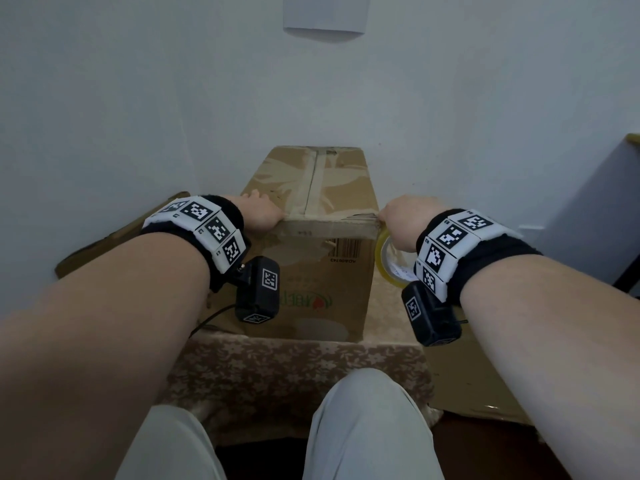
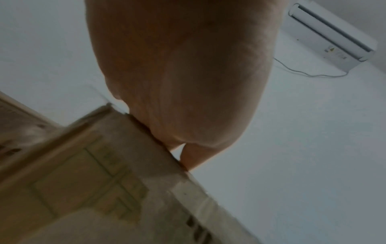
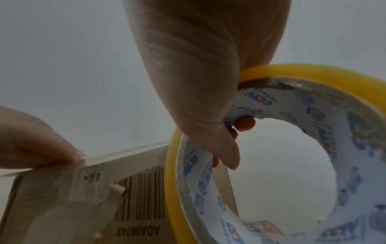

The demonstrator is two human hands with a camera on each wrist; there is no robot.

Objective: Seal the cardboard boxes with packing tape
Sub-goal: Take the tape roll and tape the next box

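A brown cardboard box point(image 1: 311, 188) stands on the cloth-covered table, its top seam covered by an older strip of tape. My left hand point(image 1: 259, 211) rests on the box's near top edge at the left, fingers lying flat over the top; the left wrist view shows the palm point(image 2: 183, 74) against that edge of the box point(image 2: 94, 181). My right hand point(image 1: 401, 220) grips a yellow-edged roll of clear packing tape point(image 1: 391, 261) at the near right corner, fingers hooked inside the core point(image 3: 313, 115). A strip of tape point(image 1: 332, 220) runs along the near edge between both hands.
The table point(image 1: 294, 368) has a floral cloth. Flattened cardboard point(image 1: 104, 244) lies to the left and another sheet point(image 1: 478, 375) low at the right. A white wall stands right behind the box. A pale cabinet point(image 1: 588, 209) is at the right. My knees point(image 1: 363, 427) are below.
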